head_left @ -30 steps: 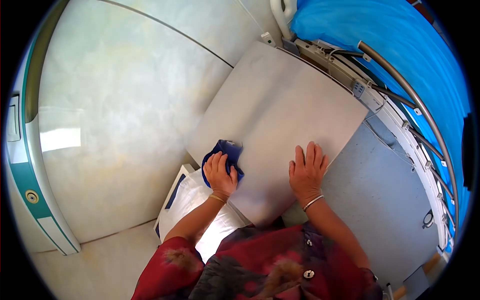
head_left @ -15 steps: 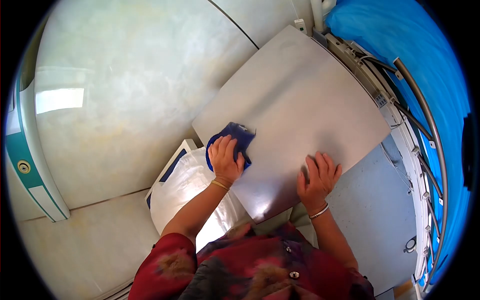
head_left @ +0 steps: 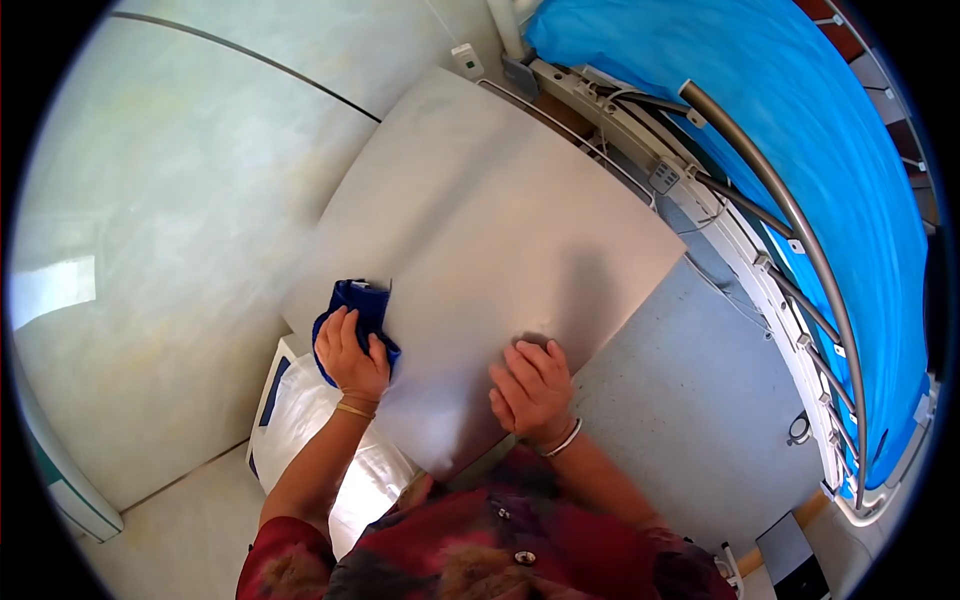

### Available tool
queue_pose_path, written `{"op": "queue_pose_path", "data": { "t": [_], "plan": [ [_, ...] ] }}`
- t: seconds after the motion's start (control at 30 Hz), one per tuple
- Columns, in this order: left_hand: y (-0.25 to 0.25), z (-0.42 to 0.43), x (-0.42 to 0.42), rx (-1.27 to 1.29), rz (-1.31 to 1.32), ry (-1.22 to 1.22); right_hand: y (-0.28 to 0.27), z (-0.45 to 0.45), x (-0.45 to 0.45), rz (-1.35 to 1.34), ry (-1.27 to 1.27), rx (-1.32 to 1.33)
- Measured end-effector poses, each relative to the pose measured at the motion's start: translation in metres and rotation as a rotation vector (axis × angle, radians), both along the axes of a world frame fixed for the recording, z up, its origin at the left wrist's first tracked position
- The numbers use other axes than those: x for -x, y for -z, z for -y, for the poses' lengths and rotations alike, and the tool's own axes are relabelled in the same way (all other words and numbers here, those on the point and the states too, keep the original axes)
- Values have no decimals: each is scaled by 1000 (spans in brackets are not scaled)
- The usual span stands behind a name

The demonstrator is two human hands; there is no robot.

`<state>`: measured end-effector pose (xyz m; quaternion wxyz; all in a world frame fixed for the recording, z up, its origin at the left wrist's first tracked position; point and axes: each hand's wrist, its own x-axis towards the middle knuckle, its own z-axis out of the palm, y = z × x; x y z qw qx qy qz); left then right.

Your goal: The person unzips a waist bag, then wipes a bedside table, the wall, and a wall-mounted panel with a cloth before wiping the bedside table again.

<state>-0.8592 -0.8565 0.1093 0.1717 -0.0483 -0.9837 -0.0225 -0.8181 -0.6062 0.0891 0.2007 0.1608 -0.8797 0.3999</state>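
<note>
Flanking marbled wall [head_left: 200,200], pale tabletop [head_left: 480,240]: left hand [head_left: 352,364], fingers parted on blue cloth [head_left: 366,304]; right hand [head_left: 538,392], fingers half-curled.

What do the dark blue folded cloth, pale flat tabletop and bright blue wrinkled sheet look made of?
Dark blue folded cloth: textile, perhaps microfibre; matte, soft folds.
Pale flat tabletop: smooth satin board, probably laminate or painted; blurred reflections, no grain visible.
Bright blue wrinkled sheet: thin, flexible, slight sheen and fine creases; plastic film or non-woven fabric, can't tell which.
</note>
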Motion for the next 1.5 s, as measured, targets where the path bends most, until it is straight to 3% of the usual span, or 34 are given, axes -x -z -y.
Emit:
{"op": "queue_pose_path", "data": {
  "t": [0.4,1.0,1.5],
  "plan": [
    [0,-35,11,14,-1,-8,1,-20,7,-59,12,-12],
    [-8,-40,12,-68,50,-106,-6,-9,12,58,30,-169],
    [-2,-25,10,-165,2,9,-3,-1,6,51,113,-236]
  ]
}}
